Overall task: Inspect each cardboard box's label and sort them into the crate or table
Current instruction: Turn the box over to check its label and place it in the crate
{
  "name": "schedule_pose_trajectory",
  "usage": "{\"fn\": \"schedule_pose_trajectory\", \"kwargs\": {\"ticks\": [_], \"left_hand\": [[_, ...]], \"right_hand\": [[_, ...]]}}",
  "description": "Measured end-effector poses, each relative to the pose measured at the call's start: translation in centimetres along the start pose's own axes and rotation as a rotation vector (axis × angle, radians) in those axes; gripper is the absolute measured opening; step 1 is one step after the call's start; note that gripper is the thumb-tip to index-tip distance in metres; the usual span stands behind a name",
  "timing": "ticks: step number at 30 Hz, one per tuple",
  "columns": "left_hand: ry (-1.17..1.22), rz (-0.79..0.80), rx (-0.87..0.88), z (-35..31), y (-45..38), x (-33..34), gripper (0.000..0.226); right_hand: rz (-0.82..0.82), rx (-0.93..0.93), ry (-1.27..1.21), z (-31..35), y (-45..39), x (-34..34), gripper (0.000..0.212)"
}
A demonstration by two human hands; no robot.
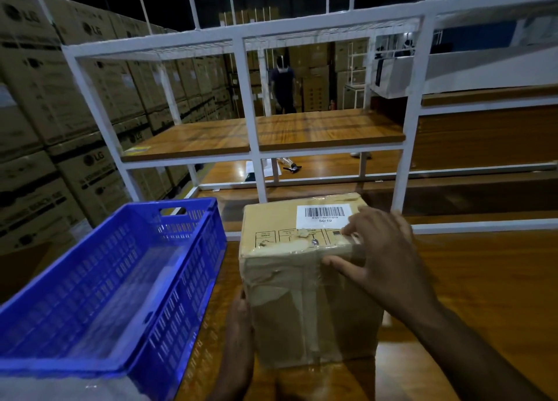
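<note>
The blue crate (99, 283) holds nothing visible. Both hands grip the box (305, 280) on the table (483, 280): right hand (389, 259) fingers clamped on its top edge, left hand (238, 334) mostly hidden behind its side.

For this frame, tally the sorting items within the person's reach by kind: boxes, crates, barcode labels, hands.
Cardboard box: 1
Blue crate: 1
Barcode label: 1
Hands: 2, left hand and right hand, both on the box
Total: 5
</note>
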State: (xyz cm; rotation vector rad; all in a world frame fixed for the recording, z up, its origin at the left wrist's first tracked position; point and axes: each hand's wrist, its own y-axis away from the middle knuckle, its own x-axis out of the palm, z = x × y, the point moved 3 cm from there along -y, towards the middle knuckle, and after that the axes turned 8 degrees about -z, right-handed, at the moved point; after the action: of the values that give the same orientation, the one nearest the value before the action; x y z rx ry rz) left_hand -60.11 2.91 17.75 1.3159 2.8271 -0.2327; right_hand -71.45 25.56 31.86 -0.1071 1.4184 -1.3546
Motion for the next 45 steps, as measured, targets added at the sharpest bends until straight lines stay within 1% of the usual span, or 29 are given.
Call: {"fn": "schedule_pose_trajectory", "kwargs": {"ticks": [2,3,4,5,6,11,13,14,15,16,18,19,20,21,22,23,24,26,28,29,30,32,34,35,38,41,43,45], "left_hand": [[-0.144,0.014,-0.123,6.5,-0.3,-0.6,0.102],[-0.208,0.022,-0.143,8.2,-0.1,-0.6,0.101],[-0.263,0.012,-0.147,9.1,0.4,-0.3,0.091],[-0.286,0.008,-0.130,8.9,1.1,-0.1,0.081],[-0.305,-0.011,-0.110,8.2,1.7,0.2,0.076],[-0.222,-0.066,-0.068,6.5,1.3,0.9,0.079],[-0.199,-0.083,-0.070,6.0,1.3,1.1,0.073],[-0.162,-0.097,-0.099,6.1,1.3,1.2,0.067],[-0.141,-0.114,-0.135,7.0,1.0,1.3,0.065],[-0.110,-0.136,-0.200,10.3,0.0,1.1,0.067],[-0.063,-0.149,-0.383,13.1,-0.7,1.2,0.087],[-0.026,-0.159,-0.462,13.1,-0.6,1.4,0.088],[0.069,-0.169,-0.542,12.0,-0.2,1.9,0.077],[0.165,-0.143,-0.618,9.9,0.7,2.6,0.062],[0.256,-0.111,-0.681,7.8,1.4,3.4,0.052],[0.325,-0.094,-0.735,6.8,1.7,3.8,0.049],[0.375,-0.096,-0.777,6.5,1.8,4.1,0.052],[0.434,-0.141,-0.768,6.4,1.3,4.1,0.064],[0.505,-0.181,-0.727,5.8,0.9,4.3,0.077],[0.534,-0.175,-0.699,5.0,0.8,4.5,0.079],[0.575,-0.162,-0.659,3.9,0.7,4.6,0.078],[0.671,-0.141,-0.578,1.3,0.4,4.8,0.066],[0.704,-0.144,-0.448,-1.4,0.1,4.2,0.055],[0.683,-0.150,-0.368,-2.8,0.0,3.7,0.053],[0.535,-0.152,-0.193,-6.5,-0.1,2.4,0.057],[0.298,-0.203,-0.063,-10.2,-0.2,0.6,0.043],[0.093,-0.197,0.103,-13.3,-0.1,-0.4,0.043],[-0.080,-0.147,0.314,-16.0,0.2,-1.0,0.043]], "right_hand": [[0.034,-0.089,-0.054,1.4,-0.2,0.1,0.039],[0.054,-0.128,-0.084,2.3,-0.1,0.3,0.034],[0.075,-0.152,-0.105,3.2,0.1,0.6,0.032],[0.089,-0.160,-0.115,3.8,0.3,0.9,0.031],[0.089,-0.157,-0.114,4.2,0.5,1.3,0.033],[0.034,-0.155,-0.060,3.8,0.1,1.8,0.035],[0.022,-0.144,-0.033,3.3,-0.1,1.6,0.034],[0.011,-0.128,-0.029,2.8,-0.2,1.4,0.033],[-0.003,-0.095,-0.038,2.3,-0.4,0.9,0.032],[-0.015,-0.045,-0.063,1.5,-0.7,0.3,0.031],[-0.048,0.070,-0.140,-0.2,-1.4,-1.2,0.037],[-0.059,0.107,-0.157,-1.0,-1.8,-1.9,0.039],[-0.065,0.123,-0.146,-1.7,-2.1,-2.5,0.039],[-0.065,0.130,-0.115,-2.2,-2.5,-2.9,0.039],[-0.062,0.134,-0.077,-2.6,-2.8,-3.1,0.040],[-0.055,0.140,-0.042,-3.0,-3.0,-3.1,0.042],[-0.046,0.146,-0.014,-3.5,-3.1,-3.0,0.047],[-0.036,0.172,0.031,-4.5,-3.2,-3.3,0.056],[-0.001,0.211,0.085,-5.9,-2.8,-3.5,0.062],[0.031,0.250,0.089,-6.6,-2.4,-3.7,0.064],[0.068,0.309,0.060,-7.4,-1.9,-3.7,0.066],[0.095,0.398,-0.073,-8.2,-1.1,-3.9,0.066],[0.102,0.445,-0.208,-8.0,-0.5,-4.1,0.060],[0.125,0.490,-0.276,-7.8,-0.1,-4.1,0.054],[0.155,0.674,-0.495,-7.5,1.6,-3.5,0.047],[0.150,0.782,-0.576,-7.3,3.1,-2.3,0.047],[0.164,0.847,-0.660,-7.2,4.1,-1.3,0.050],[0.214,0.923,-0.799,-6.9,4.8,-0.1,0.054]]}}
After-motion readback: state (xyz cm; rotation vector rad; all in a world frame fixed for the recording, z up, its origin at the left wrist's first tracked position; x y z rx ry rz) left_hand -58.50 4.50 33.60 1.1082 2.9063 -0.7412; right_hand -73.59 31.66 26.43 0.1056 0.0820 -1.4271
